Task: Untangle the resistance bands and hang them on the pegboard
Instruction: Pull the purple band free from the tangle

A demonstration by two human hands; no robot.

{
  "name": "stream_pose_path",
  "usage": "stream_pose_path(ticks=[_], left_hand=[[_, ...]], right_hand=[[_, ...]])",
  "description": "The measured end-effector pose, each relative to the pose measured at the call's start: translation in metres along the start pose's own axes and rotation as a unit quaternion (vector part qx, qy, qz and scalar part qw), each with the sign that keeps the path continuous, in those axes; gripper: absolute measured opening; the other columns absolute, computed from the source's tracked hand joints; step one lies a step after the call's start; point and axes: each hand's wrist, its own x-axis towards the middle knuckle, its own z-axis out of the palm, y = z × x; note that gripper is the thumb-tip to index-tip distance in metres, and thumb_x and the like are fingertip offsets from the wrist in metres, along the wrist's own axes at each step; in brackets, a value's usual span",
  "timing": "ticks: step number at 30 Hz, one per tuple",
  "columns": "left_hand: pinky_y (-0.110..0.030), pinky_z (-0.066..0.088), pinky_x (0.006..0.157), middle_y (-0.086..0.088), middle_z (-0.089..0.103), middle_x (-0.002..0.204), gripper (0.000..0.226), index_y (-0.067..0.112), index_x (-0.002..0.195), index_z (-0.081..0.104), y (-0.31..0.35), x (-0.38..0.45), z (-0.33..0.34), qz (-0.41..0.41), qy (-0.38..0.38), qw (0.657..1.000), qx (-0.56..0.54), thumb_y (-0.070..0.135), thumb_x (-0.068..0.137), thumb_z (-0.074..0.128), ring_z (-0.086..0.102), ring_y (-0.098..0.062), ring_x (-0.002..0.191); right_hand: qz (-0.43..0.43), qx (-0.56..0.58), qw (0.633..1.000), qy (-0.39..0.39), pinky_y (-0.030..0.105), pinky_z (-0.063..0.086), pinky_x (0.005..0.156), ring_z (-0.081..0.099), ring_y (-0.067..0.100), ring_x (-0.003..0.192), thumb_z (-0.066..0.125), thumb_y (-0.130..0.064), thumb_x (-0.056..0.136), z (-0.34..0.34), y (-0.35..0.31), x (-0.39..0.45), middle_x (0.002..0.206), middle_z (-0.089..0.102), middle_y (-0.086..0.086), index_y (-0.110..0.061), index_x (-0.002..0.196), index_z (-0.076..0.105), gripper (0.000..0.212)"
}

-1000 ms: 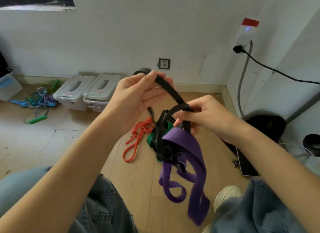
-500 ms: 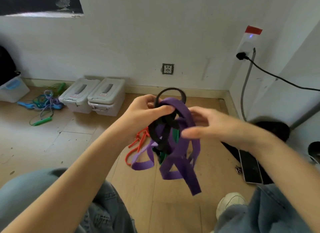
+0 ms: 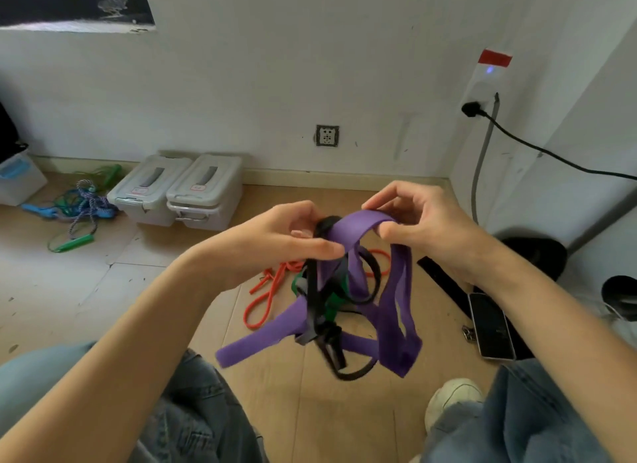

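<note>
While knotted w/ black, purple band (image 3: 389, 290) droops.

Two hands, left hand (image 3: 275, 242) and right hand (image 3: 418, 221), one purple band (image 3: 396, 290), one black band (image 3: 317, 307), one green band (image 3: 332, 299), one orange band (image 3: 265, 297), two lidded bins (image 3: 179, 190), one phone (image 3: 491, 326).

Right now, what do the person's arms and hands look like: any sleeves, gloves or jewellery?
Both forearms are bare to the frame's edge, no sleeves showing. The left hand and right hand wear no gloves, and no rings, watch or wristbands are visible.
</note>
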Motion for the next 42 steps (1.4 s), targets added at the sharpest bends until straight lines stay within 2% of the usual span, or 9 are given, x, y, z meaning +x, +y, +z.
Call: stream_pose_path(ticks=[9, 12, 15, 22, 26, 29, 33, 38, 42], left_hand=[[-0.023, 0.055, 0.08, -0.003, 0.073, 0.095, 0.037, 0.016, 0.079, 0.073, 0.004, 0.007, -0.006, 0.111, 0.115, 0.969, -0.186, -0.004, 0.089, 0.044, 0.068, -0.017, 0.093], [-0.017, 0.052, 0.083, 0.004, 0.071, 0.104, 0.038, 0.019, 0.095, 0.072, 0.004, 0.007, 0.004, 0.149, 0.093, 0.984, -0.004, -0.007, 0.089, 0.045, 0.065, -0.01, 0.1], [-0.021, 0.048, 0.092, 0.005, 0.055, 0.12, 0.035, 0.013, 0.116, 0.063, -0.001, 0.016, 0.017, 0.187, 0.086, 0.949, 0.237, -0.005, 0.089, 0.05, 0.057, -0.011, 0.11], [-0.027, 0.053, 0.086, -0.001, 0.064, 0.11, 0.037, 0.025, 0.119, 0.051, 0.0, 0.012, 0.003, 0.176, 0.022, 0.983, 0.036, 0.012, 0.087, 0.062, 0.064, -0.011, 0.101], [-0.025, 0.056, 0.07, 0.0, 0.065, 0.1, 0.054, 0.042, 0.104, 0.038, -0.007, 0.015, 0.02, 0.145, 0.004, 0.981, 0.126, 0.017, 0.075, 0.075, 0.066, -0.008, 0.085], [-0.019, 0.05, 0.063, 0.0, 0.067, 0.087, 0.052, 0.039, 0.101, 0.038, -0.01, 0.016, 0.022, 0.148, 0.026, 0.978, 0.143, 0.016, 0.074, 0.076, 0.063, -0.005, 0.07], [-0.015, 0.051, 0.06, 0.0, 0.07, 0.079, 0.036, 0.017, 0.101, 0.047, -0.002, 0.009, 0.002, 0.118, 0.105, 0.986, -0.051, 0.0, 0.078, 0.068, 0.067, -0.009, 0.068], [-0.019, 0.049, 0.059, 0.007, 0.062, 0.067, 0.032, 0.02, 0.092, 0.047, 0.018, -0.002, -0.012, 0.209, 0.16, 0.936, -0.236, 0.0, 0.069, 0.057, 0.055, -0.011, 0.06], [-0.019, 0.048, 0.056, 0.004, 0.062, 0.067, 0.037, 0.021, 0.097, 0.047, 0.021, -0.004, -0.003, 0.214, 0.123, 0.946, -0.21, -0.003, 0.069, 0.053, 0.054, -0.011, 0.058]], right_hand=[[0.061, -0.097, 0.993, -0.015, 0.039, 0.058, 0.074, 0.067, 0.017, 0.082, 0.071, -0.021, 0.08, 0.003, 0.013, 0.005, 0.088, 0.069, 0.001, -0.017, 0.098, 0.067, 0.02], [0.047, -0.085, 0.995, -0.025, 0.033, 0.057, 0.077, 0.067, 0.014, 0.083, 0.074, -0.02, 0.077, 0.005, 0.014, 0.006, 0.09, 0.07, 0.0, -0.015, 0.099, 0.069, 0.024], [0.04, 0.054, 0.996, -0.058, 0.018, 0.054, 0.063, 0.068, 0.009, 0.078, 0.071, -0.006, 0.078, 0.017, 0.014, 0.004, 0.09, 0.071, 0.005, -0.007, 0.102, 0.067, 0.024], [0.05, 0.309, 0.946, -0.089, 0.025, 0.053, 0.078, 0.065, 0.016, 0.088, 0.065, -0.035, 0.077, 0.01, 0.01, 0.004, 0.095, 0.069, 0.004, -0.007, 0.115, 0.056, 0.048], [0.129, 0.249, 0.96, -0.018, 0.04, 0.052, 0.082, 0.065, 0.022, 0.078, 0.073, -0.032, 0.073, 0.029, 0.011, 0.002, 0.084, 0.069, 0.008, -0.01, 0.091, 0.064, 0.031], [0.115, 0.222, 0.967, 0.052, 0.026, 0.052, 0.069, 0.063, 0.012, 0.068, 0.067, -0.015, 0.083, 0.031, 0.011, 0.004, 0.076, 0.068, 0.005, -0.01, 0.082, 0.064, 0.006], [0.106, 0.066, 0.978, 0.166, 0.018, 0.044, 0.069, 0.064, 0.012, 0.082, 0.059, -0.021, 0.089, 0.005, 0.02, 0.01, 0.08, 0.071, 0.003, -0.004, 0.081, 0.07, 0.022], [0.159, -0.19, 0.967, -0.055, 0.032, 0.049, 0.09, 0.059, 0.013, 0.102, 0.065, -0.038, 0.084, 0.009, 0.038, 0.006, 0.109, 0.064, -0.002, -0.015, 0.111, 0.062, 0.035], [0.009, 0.028, 0.994, -0.101, 0.017, 0.049, 0.09, 0.05, -0.007, 0.112, 0.073, -0.033, 0.077, 0.008, 0.02, 0.006, 0.122, 0.054, -0.024, -0.04, 0.125, 0.047, 0.055]])
